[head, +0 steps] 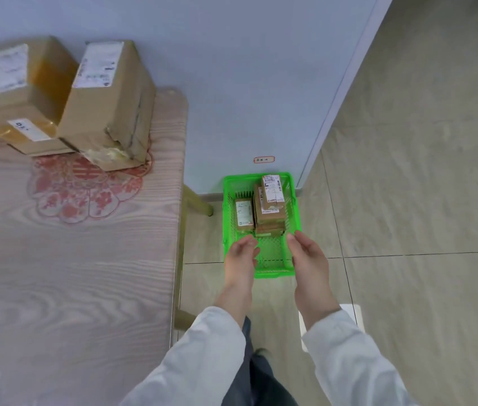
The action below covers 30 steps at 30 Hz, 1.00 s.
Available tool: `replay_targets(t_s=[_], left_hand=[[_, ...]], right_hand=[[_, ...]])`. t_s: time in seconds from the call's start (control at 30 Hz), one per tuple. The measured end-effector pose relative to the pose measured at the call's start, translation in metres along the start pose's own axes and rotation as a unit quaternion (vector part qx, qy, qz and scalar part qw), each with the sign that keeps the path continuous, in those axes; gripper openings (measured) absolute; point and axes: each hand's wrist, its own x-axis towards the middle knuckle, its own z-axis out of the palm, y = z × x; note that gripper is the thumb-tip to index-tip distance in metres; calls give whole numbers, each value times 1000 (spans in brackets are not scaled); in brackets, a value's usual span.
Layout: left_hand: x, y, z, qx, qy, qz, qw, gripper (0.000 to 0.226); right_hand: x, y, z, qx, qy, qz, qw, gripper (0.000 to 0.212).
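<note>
A bright green plastic basket [273, 268] stands on the tiled floor beside the table. Inside it lie several small brown cardboard parcels with white labels: a stack [270, 206] on the right and a single parcel [243, 213] on the left. My left hand [242, 256] and my right hand [308, 253] hover over the near half of the basket, palms facing each other, fingers relaxed and holding nothing. Their fingertips are just short of the near end of the parcel stack.
A wood-grain table [71, 273] with a red flower print fills the left side. Two large taped cardboard boxes [109, 104] [24, 92] stand at its far end against the pale wall. Open tiled floor [422, 200] lies to the right.
</note>
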Motion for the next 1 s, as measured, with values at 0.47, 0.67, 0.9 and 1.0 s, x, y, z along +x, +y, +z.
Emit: replay_targets(t_s=[0.47, 0.67, 0.9, 1.0], left_hand=[[-70, 22, -51, -77, -7, 93, 993, 27], [-75, 64, -102, -105, -4, 133, 985, 23], [-66, 114, -208, -98, -1, 158, 983, 22], [-57, 134, -266, -95, 12, 168, 981, 19]], right_hand=[[-86, -4, 17, 17, -32, -34, 999, 35], [-121, -11, 68, 13, -61, -49, 997, 34], [-168, -2, 173, 42, -95, -65, 992, 32], [-185, 15, 225, 22, -109, -67, 992, 32]])
